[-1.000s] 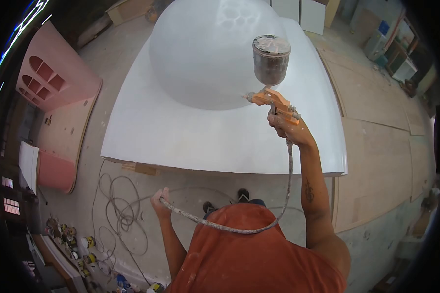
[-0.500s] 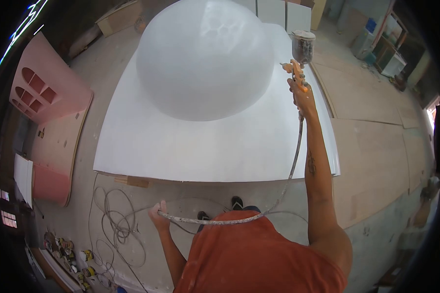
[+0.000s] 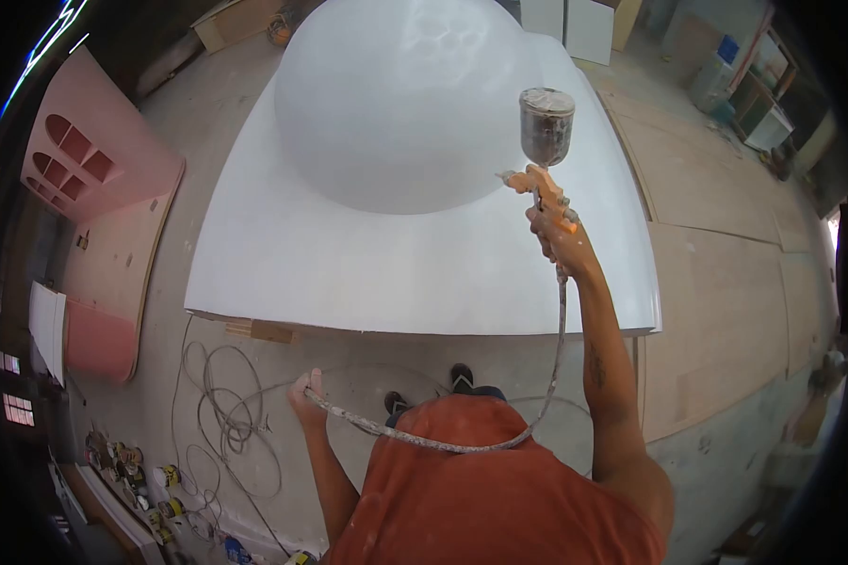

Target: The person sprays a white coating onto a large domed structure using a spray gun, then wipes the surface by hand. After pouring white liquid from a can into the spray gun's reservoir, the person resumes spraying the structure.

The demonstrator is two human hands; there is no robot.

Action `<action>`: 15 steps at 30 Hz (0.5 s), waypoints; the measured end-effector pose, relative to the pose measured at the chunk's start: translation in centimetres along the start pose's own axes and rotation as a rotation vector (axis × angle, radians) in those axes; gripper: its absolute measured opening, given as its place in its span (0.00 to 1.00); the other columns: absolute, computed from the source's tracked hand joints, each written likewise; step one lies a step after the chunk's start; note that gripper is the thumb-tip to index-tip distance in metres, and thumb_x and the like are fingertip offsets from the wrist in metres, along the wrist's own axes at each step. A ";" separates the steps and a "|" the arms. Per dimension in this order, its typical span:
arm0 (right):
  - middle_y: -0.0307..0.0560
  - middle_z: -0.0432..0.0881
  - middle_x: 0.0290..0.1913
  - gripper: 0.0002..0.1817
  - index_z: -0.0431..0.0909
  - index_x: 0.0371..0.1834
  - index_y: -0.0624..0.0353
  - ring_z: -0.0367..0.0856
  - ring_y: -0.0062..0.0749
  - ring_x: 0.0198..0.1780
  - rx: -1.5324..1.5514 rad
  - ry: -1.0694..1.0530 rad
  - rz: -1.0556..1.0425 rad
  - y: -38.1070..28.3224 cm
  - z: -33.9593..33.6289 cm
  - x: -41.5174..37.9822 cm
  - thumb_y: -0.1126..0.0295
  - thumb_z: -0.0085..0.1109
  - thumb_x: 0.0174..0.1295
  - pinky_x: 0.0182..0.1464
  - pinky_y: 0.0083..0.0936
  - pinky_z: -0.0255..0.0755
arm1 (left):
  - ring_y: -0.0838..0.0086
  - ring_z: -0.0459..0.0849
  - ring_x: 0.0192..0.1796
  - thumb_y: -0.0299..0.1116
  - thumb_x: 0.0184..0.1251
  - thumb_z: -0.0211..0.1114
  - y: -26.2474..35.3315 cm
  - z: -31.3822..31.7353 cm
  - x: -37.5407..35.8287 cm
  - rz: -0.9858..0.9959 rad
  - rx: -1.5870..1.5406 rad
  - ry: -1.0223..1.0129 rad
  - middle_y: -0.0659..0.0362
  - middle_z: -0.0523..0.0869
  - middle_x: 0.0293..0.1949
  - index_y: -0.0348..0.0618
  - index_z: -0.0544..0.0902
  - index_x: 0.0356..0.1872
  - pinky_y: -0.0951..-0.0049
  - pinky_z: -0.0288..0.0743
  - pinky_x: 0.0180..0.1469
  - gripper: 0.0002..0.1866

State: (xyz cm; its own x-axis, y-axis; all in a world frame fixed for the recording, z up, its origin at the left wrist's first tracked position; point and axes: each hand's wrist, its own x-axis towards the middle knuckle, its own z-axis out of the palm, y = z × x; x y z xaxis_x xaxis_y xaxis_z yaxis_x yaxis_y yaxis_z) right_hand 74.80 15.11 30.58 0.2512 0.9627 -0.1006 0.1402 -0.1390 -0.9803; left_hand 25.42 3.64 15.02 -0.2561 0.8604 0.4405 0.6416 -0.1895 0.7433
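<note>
My right hand (image 3: 561, 237) is wrapped round the handle of an orange spray gun (image 3: 543, 188), held out above the white panel. A metal paint cup (image 3: 546, 132) with a paint-crusted lid sits on top of the gun, and its nozzle points left. From the handle a paint-spattered air hose (image 3: 556, 348) hangs down and loops across to my left hand (image 3: 306, 391), which is closed round it at the lower left. Before me lies a large white panel (image 3: 415, 282) with a big, glossy white dome (image 3: 396, 113) rising from it.
Coiled hose (image 3: 231, 414) lies on the floor at left. Beyond it stands a pink cabinet (image 3: 99, 151) with arched openings. Several cans (image 3: 165, 478) sit at the lower left. Flat brown boards (image 3: 716, 311) cover the floor at right. Wood blocks (image 3: 259, 330) show under the panel's front edge.
My right hand has drawn the spray gun back toward me and to the left. The hose now hangs in a deeper loop. My left hand has risen slightly in view, still on the hose.
</note>
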 end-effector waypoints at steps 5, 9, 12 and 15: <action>0.27 0.66 0.19 0.17 0.75 0.33 0.53 0.59 0.12 0.17 0.077 -0.191 0.001 -0.8 4.9 -4.0 0.54 0.69 0.67 0.20 0.17 0.55 | 0.75 0.53 0.23 0.24 0.72 0.66 -0.7 -1.6 0.8 0.000 -0.046 -0.082 0.57 0.53 0.20 0.36 0.59 0.21 0.64 0.51 0.25 0.24; 0.26 0.67 0.21 0.16 0.75 0.34 0.53 0.59 0.11 0.17 0.092 -0.186 -0.004 -0.9 6.5 -5.0 0.55 0.69 0.67 0.19 0.16 0.55 | 0.73 0.53 0.23 0.23 0.71 0.67 -1.6 -2.1 0.9 0.034 -0.077 -0.062 0.55 0.54 0.20 0.36 0.60 0.21 0.63 0.51 0.25 0.24; 0.27 0.68 0.21 0.15 0.75 0.33 0.53 0.59 0.11 0.17 0.061 -0.042 -0.005 1.1 5.5 -3.7 0.57 0.68 0.67 0.19 0.16 0.55 | 0.69 0.53 0.21 0.24 0.71 0.67 -2.7 -2.3 1.0 0.026 -0.049 -0.078 0.53 0.55 0.19 0.37 0.60 0.20 0.61 0.51 0.25 0.24; 0.27 0.68 0.21 0.15 0.75 0.32 0.53 0.60 0.11 0.17 0.086 0.075 0.004 1.9 2.9 -2.5 0.57 0.67 0.68 0.18 0.17 0.55 | 0.66 0.54 0.20 0.23 0.70 0.68 -2.8 -1.9 0.7 0.072 -0.040 -0.070 0.52 0.57 0.18 0.37 0.60 0.20 0.60 0.51 0.24 0.24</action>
State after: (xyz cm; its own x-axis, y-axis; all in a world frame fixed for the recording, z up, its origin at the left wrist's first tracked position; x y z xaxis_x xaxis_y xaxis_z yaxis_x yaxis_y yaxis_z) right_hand 71.69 13.13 28.48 0.3226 0.9417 -0.0951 0.0573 -0.1197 -0.9912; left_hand 22.09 3.86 14.20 -0.1585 0.8748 0.4579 0.6266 -0.2693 0.7313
